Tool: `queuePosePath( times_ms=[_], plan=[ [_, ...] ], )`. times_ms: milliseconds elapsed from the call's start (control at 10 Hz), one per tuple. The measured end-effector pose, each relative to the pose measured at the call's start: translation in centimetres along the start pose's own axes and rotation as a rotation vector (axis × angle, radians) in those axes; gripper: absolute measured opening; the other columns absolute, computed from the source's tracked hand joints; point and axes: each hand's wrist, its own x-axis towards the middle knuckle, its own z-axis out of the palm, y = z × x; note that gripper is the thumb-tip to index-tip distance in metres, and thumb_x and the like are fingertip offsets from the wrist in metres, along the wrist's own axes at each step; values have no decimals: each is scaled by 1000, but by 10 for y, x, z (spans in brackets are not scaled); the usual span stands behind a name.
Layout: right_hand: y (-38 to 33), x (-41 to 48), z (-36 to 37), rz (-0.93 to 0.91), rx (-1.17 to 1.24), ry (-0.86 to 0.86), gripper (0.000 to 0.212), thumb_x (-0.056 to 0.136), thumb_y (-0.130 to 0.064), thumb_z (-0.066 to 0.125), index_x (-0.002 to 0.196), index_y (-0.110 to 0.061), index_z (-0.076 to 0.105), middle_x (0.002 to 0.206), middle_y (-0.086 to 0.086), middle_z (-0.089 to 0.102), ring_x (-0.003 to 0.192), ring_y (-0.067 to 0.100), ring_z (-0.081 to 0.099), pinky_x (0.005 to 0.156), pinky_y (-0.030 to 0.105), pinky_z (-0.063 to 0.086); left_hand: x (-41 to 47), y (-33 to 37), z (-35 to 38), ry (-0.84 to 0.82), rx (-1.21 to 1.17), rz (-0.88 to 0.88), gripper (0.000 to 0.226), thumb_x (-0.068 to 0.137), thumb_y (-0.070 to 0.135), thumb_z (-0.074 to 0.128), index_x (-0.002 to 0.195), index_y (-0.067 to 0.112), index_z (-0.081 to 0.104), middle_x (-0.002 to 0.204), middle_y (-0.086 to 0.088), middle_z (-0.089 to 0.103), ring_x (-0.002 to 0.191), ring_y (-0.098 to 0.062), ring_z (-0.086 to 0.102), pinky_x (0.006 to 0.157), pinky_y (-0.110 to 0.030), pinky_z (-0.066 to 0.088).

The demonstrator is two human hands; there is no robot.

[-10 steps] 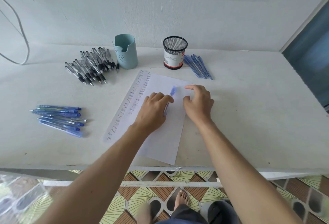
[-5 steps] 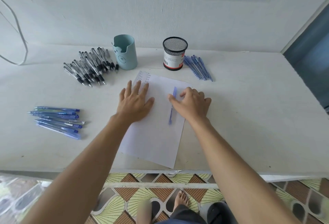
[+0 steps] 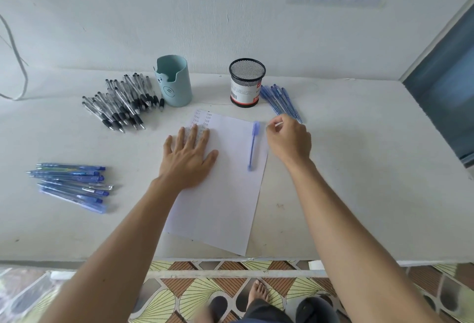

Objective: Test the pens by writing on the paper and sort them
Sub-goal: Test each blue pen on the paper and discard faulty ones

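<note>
On a white tabletop (image 3: 359,181) below a pale plaster wall (image 3: 179,14), the left hand (image 3: 188,158) lies flat on white paper (image 3: 218,207); the right hand (image 3: 289,143) curls, hold unclear.

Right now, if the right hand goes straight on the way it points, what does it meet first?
Most likely the blue pens beside the mesh cup, just past the right hand. How high the hand is above them is unclear.

The left hand (image 3: 188,161) and the right hand (image 3: 288,140) are bare, and both bare forearms (image 3: 341,220) stay uncovered to the picture's edge. Far below the right hand a bare foot (image 3: 257,294) shows its toes, with dark grey cloth (image 3: 259,313) of a leg garment just beneath.
</note>
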Motion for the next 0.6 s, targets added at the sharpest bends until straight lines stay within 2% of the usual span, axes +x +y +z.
queuePosePath(
  times_ms=[100, 200, 300, 400, 500, 600],
  plan=[
    [-2, 4, 7, -16, -143, -114, 36, 93, -52, 47, 98, -20, 62, 98, 0, 70, 96, 27, 61, 86, 37, 34, 0, 0, 1, 8, 1, -8, 71, 99, 64, 10, 161, 31, -1, 169, 0, -8, 155, -25, -9, 123, -50, -3],
    [-3, 5, 24, -33, -273, -175, 43, 84, -61, 55, 97, -21, 62, 96, 1, 69, 93, 27, 63, 86, 36, 40, 0, 0, 1, 9, -5, -12, 70, 99, 64, 10, 161, 32, -2, 169, 0, -9, 155, -24, -10, 123, -49, -3],
    [-7, 6, 30, -63, -291, -185, 27, 85, -44, 58, 98, -21, 67, 99, 2, 70, 97, 29, 65, 85, 35, 41, 0, -1, 1, 11, -4, -16, 70, 99, 64, 10, 160, 32, -2, 168, 1, -9, 155, -23, -10, 123, -49, -4],
    [-8, 10, 25, -49, -218, -150, 23, 87, -35, 58, 96, -19, 71, 97, 4, 72, 95, 31, 65, 83, 34, 46, -1, 0, 1, 16, -10, -19, 70, 99, 64, 11, 160, 33, -2, 168, 2, -9, 155, -23, -9, 123, -49, -4],
    [-4, 25, 10, -1, -75, -20, 22, 88, -31, 58, 98, -20, 74, 97, 3, 73, 96, 31, 65, 85, 35, 49, 0, 1, 1, 17, -11, -23, 70, 99, 64, 11, 160, 33, -1, 168, 2, -9, 155, -22, -9, 123, -48, -3],
    [4, 52, -8, 65, -28, 145, 27, 87, -27, 54, 100, -18, 75, 96, 6, 73, 92, 34, 63, 84, 36, 46, 0, 1, 1, 18, -6, -25, 70, 99, 64, 11, 160, 33, -2, 168, 2, -9, 155, -22, -9, 123, -48, -3]
  ],
)
